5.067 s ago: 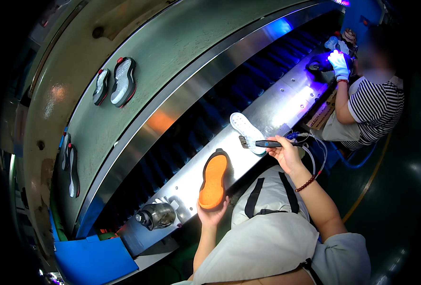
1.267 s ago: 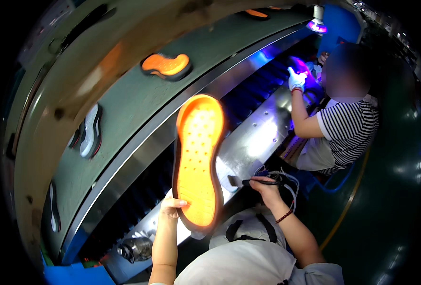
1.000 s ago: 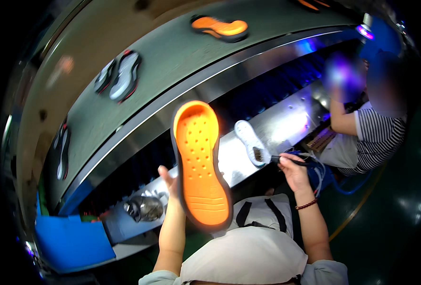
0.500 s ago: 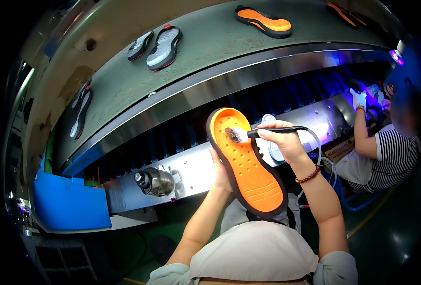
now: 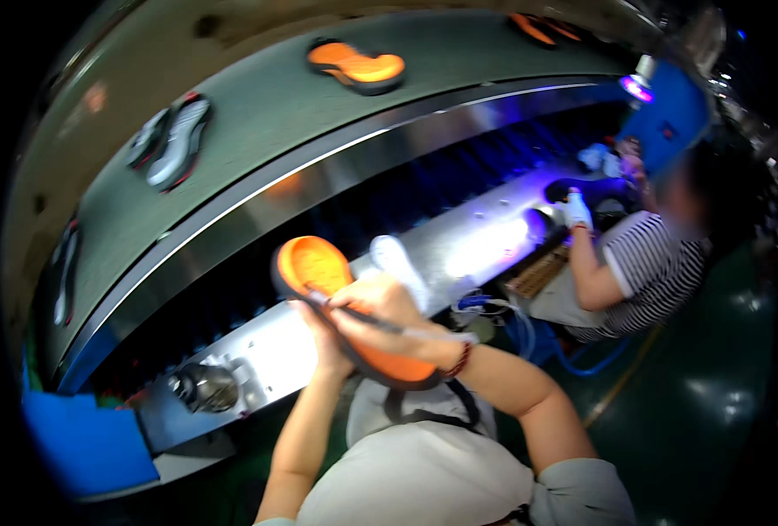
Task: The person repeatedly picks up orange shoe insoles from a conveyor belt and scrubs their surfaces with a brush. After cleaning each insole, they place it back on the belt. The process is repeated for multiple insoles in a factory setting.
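Sole (image 5: 313, 260): orange inner face, dark rim, one piece. Slanted, one end upper left, other lower right; inner face turned up, middle hidden by right hand (image 5: 378, 307). Left hand (image 5: 323, 344) supports its left edge. Brush (image 5: 384, 325): slim, dark handle in right hand, lying across sole; bristles too blurred to tell.

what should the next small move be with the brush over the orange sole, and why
Probably a short, light stroke of the brush along the sole's inner edge: the right hand holds it across the orange sole, and the left hand supports the left side. Blur hides the bristles, so I can't tell whether they touch.
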Motion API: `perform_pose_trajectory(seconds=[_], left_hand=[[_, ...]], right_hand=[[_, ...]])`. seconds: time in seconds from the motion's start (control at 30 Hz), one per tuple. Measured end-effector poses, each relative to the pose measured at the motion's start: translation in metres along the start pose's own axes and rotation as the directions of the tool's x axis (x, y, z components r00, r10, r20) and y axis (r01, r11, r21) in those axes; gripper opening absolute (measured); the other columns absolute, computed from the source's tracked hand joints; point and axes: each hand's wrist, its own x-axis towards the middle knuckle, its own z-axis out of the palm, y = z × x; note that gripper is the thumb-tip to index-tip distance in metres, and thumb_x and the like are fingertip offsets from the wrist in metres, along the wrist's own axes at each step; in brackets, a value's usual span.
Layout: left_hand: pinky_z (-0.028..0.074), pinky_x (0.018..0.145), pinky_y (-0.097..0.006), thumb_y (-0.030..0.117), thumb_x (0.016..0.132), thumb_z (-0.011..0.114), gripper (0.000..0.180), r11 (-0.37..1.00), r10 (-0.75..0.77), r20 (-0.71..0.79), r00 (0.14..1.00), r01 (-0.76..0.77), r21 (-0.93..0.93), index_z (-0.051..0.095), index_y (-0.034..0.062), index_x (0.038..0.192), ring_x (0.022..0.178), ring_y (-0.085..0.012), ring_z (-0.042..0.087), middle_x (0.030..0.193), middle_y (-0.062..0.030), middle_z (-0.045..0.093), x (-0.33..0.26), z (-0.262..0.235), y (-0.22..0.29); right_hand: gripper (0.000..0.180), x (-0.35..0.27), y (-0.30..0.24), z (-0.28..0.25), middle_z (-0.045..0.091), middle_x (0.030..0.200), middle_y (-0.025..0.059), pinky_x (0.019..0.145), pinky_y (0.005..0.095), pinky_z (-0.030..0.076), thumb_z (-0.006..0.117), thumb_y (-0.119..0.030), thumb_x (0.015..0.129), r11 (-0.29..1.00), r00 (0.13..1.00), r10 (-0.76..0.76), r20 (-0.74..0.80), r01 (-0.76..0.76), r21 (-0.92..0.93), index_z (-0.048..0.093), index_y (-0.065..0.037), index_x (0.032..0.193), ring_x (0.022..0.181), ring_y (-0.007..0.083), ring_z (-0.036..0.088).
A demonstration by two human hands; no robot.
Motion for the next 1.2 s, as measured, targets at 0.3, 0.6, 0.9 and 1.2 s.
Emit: perform_pose_trajectory(seconds=[0.3, 0.6, 0.9, 1.2], left_hand=[[0.045, 0.085, -0.033, 0.066, 0.081, 0.025, 0.073, 0.985, -0.136, 0.003, 0.991, 0.136, -0.109, 0.043, 0.0083, 0.121, 0.098, -0.0229, 0.055, 0.112, -0.009, 0.055, 0.017, -0.01, 0.009], [0.041, 0.091, -0.041, 0.07, 0.08, 0.015, 0.081, 0.921, -0.278, 0.273, 0.921, 0.337, -0.198, 0.031, 0.009, 0.13, 0.104, -0.0304, 0.052, 0.122, -0.0132, 0.047, 0.004, 0.039, -0.01], [0.034, 0.097, -0.038, 0.076, 0.074, 0.01, 0.091, 0.938, -0.256, 0.315, 0.914, 0.313, -0.147, 0.029, 0.0091, 0.133, 0.114, -0.0251, 0.044, 0.129, -0.0117, 0.041, 0.0, 0.067, 0.008], [0.041, 0.091, -0.035, 0.073, 0.077, 0.016, 0.084, 0.947, -0.28, 0.223, 0.934, 0.306, -0.093, 0.037, 0.0072, 0.126, 0.106, -0.0221, 0.05, 0.117, -0.0111, 0.05, 0.003, 0.072, 0.014]], right_hand=[[0.014, -0.077, -0.015, -0.071, 0.066, 0.083, 0.0072, 0.07, 0.0292, 0.045, 0.065, -0.008, 0.067, 0.959, 0.879, 0.251, 0.405, -0.284, 0.024, 0.065, -0.004, 0.081, 0.078, 0.0168, 0.063], [0.017, 0.005, -0.007, -0.098, 0.064, 0.076, 0.0072, 0.054, 0.0157, 0.045, 0.063, -0.002, 0.075, 0.77, 0.895, 0.442, 0.054, -0.41, 0.488, 0.063, 0.005, 0.091, 0.063, 0.0054, 0.057], [0.018, 0.017, 0.0, -0.098, 0.064, 0.075, 0.0051, 0.049, 0.0147, 0.045, 0.063, -0.004, 0.076, 0.76, 0.891, 0.452, 0.045, -0.411, 0.504, 0.063, 0.004, 0.092, 0.061, 0.0037, 0.056], [0.016, 0.011, -0.01, -0.101, 0.064, 0.083, 0.0089, 0.065, 0.0184, 0.047, 0.063, 0.0, 0.075, 0.774, 0.91, 0.387, 0.149, -0.408, 0.485, 0.061, 0.006, 0.09, 0.073, 0.0085, 0.059]])
